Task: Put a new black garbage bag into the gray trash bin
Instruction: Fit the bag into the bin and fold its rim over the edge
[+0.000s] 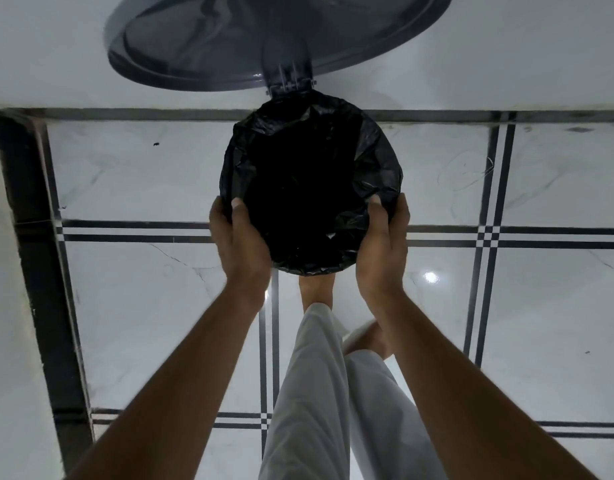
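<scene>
A black garbage bag [309, 181] lines the round trash bin, its edge folded over the whole rim so the bin's wall is hidden. The bin's gray lid [229, 39] stands open at the back, joined by a hinge [291, 85]. My left hand [238, 237] grips the bag-covered rim at its near left, thumb inside. My right hand [383, 244] grips the near right of the rim the same way.
The bin stands on a glossy white tiled floor [143, 306] with black stripe lines. A white wall [73, 64] runs behind the bin and another at the left edge. My bare foot [316, 289] and white trouser legs [319, 393] are just below the bin.
</scene>
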